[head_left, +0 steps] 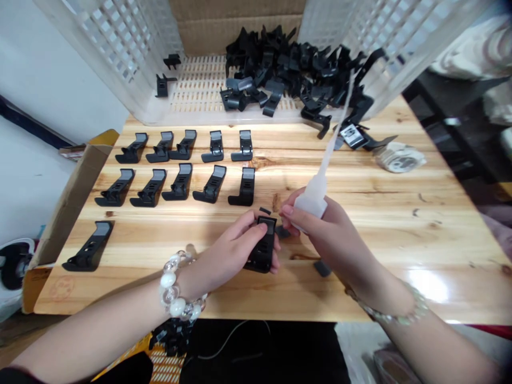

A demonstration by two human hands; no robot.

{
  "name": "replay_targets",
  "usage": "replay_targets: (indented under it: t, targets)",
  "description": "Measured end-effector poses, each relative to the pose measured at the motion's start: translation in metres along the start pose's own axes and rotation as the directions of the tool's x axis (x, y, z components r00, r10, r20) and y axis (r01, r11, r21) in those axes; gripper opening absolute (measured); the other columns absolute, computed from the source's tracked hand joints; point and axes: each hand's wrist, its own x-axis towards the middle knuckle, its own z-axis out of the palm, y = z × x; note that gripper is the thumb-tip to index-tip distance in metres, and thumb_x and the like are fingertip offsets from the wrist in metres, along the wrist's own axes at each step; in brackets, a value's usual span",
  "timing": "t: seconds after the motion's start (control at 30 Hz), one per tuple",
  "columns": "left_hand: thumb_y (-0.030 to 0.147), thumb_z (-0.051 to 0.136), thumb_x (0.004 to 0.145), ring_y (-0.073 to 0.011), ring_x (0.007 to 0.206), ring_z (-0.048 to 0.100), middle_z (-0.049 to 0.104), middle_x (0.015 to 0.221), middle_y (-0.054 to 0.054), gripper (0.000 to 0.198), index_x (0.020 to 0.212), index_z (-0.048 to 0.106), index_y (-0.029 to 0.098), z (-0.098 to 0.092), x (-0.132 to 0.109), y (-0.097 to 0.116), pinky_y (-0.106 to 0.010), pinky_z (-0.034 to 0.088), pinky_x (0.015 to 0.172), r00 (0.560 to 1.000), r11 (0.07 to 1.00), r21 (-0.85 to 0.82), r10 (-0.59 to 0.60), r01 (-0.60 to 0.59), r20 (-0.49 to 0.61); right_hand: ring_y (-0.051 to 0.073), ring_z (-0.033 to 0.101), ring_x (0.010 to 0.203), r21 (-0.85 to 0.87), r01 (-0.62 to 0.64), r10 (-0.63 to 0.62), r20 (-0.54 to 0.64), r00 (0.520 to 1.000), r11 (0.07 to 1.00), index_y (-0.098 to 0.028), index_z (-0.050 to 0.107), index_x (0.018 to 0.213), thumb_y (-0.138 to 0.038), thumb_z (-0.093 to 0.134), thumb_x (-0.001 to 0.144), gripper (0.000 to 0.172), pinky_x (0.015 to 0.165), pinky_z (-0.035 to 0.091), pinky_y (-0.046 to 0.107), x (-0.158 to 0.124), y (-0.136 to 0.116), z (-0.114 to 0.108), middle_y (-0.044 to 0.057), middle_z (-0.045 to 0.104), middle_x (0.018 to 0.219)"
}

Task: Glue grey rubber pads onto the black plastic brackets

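My left hand [242, 240] is closed around a black plastic bracket [264, 248], its thumb pressed on the grey patch at the upper end. In my right hand [324, 229] is a white glue bottle [314, 194], with its long thin nozzle pointing up and away. Small dark grey pads, one of them a loose pad [322, 268], lie on the wood around my hands. To the left, similar brackets with grey pads stand in rows, among them a front bracket [90, 248] and a bracket [242, 186] near my left hand.
A white plastic crate [192, 114] lies open at the back, with a heap of black brackets [280, 58] inside. Right of it on the wooden table [400, 218] are a roll of pale tape [400, 157] and a black part with a silver label [354, 136]. A cardboard box [68, 208] stands left.
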Motion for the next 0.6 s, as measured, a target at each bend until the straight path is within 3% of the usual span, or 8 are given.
replay_targets:
  t: [0.4, 0.6]
  targets:
    - [0.035, 0.051, 0.095, -0.0125, 0.059, 0.068, 0.067, 0.083, -0.002, 0.018, 0.102, 0.051, 0.018, -0.0028, 0.0031, 0.0008, -0.023, 0.055, 0.057, 1.0, 1.0, -0.016, 0.012, -0.012, -0.012, 0.01, 0.052, 0.065, -0.034, 0.039, -0.039, -0.005, 0.999, 0.999, -0.019, 0.059, 0.084, -0.029, 0.072, 0.082, 0.017, 0.06, 0.041, 0.024, -0.0047, -0.0031, 0.0006, -0.003, 0.057, 0.069]
    - [0.035, 0.052, 0.096, -0.0117, 0.059, 0.068, 0.068, 0.084, -0.001, 0.017, 0.099, 0.051, 0.018, -0.0055, 0.0028, 0.0012, -0.022, 0.055, 0.056, 0.999, 0.998, -0.051, 0.03, -0.03, 0.015, 0.011, 0.051, 0.064, -0.043, 0.047, -0.05, -0.081, 0.995, 0.998, -0.019, 0.059, 0.081, -0.029, 0.073, 0.079, 0.018, 0.059, 0.04, 0.024, -0.0031, -0.0018, 0.0013, -0.003, 0.056, 0.067]
